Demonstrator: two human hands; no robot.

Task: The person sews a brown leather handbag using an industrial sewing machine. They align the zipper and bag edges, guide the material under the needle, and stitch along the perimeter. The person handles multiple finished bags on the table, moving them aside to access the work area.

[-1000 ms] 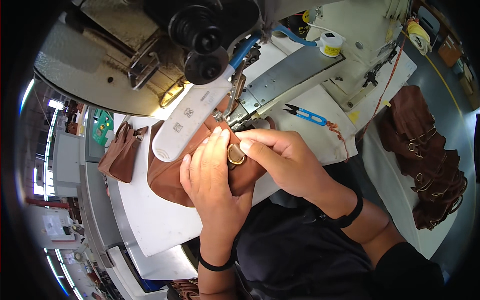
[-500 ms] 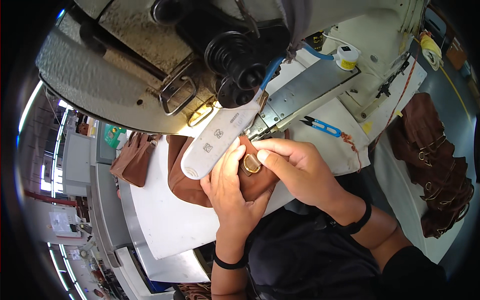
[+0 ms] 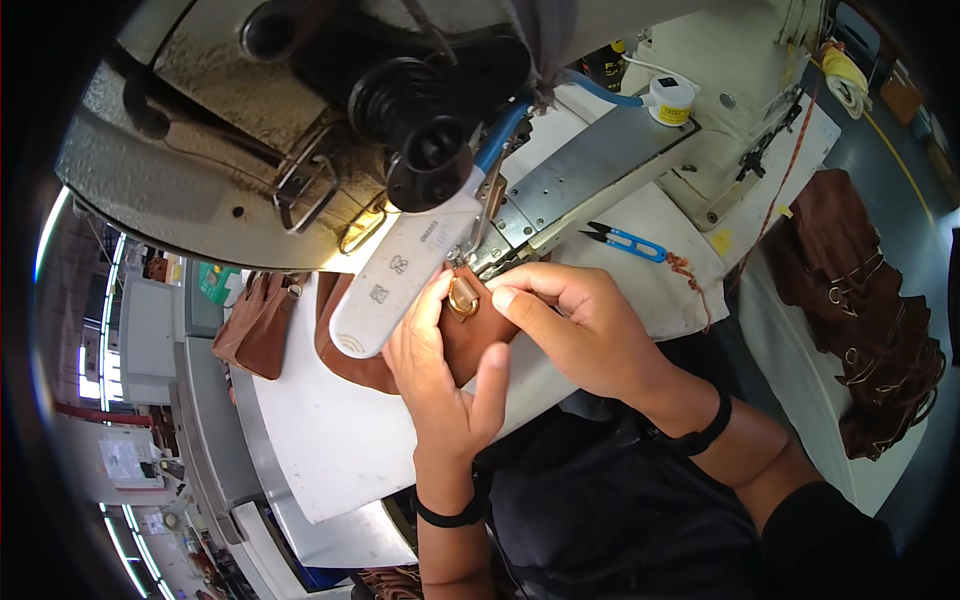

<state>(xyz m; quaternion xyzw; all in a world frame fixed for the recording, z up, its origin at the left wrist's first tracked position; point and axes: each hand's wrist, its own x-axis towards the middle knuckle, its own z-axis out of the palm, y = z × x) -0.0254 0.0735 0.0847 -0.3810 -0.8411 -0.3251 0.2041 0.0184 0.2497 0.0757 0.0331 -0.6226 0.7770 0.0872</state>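
A brown leather bag (image 3: 478, 335) lies under the needle area of an industrial sewing machine (image 3: 130, 190). On it sits a leather tab with a gold-coloured D-ring (image 3: 462, 298), close to the presser foot. My left hand (image 3: 438, 365) rests on the bag with fingers stretched out and the thumb raised away from them; a pale rounded bar (image 3: 390, 285) on the machine hangs over the leather beside the fingertips. My right hand (image 3: 580, 325) pinches the bag's edge between thumb and forefinger, right of the D-ring. Part of the bag is hidden behind the bar and my left hand.
Blue thread snips (image 3: 625, 243) lie on the white table (image 3: 330, 450), right of the machine bed. Another brown bag (image 3: 255, 325) stands at the left. Several dark brown leather pieces with rings (image 3: 850, 310) are piled at the right. A white round container (image 3: 668, 100) sits on the machine.
My left thumb has lifted off the leather. The D-ring tab has turned and sits nearer the presser foot. The whole view has shifted slightly, so the machine appears farther left.
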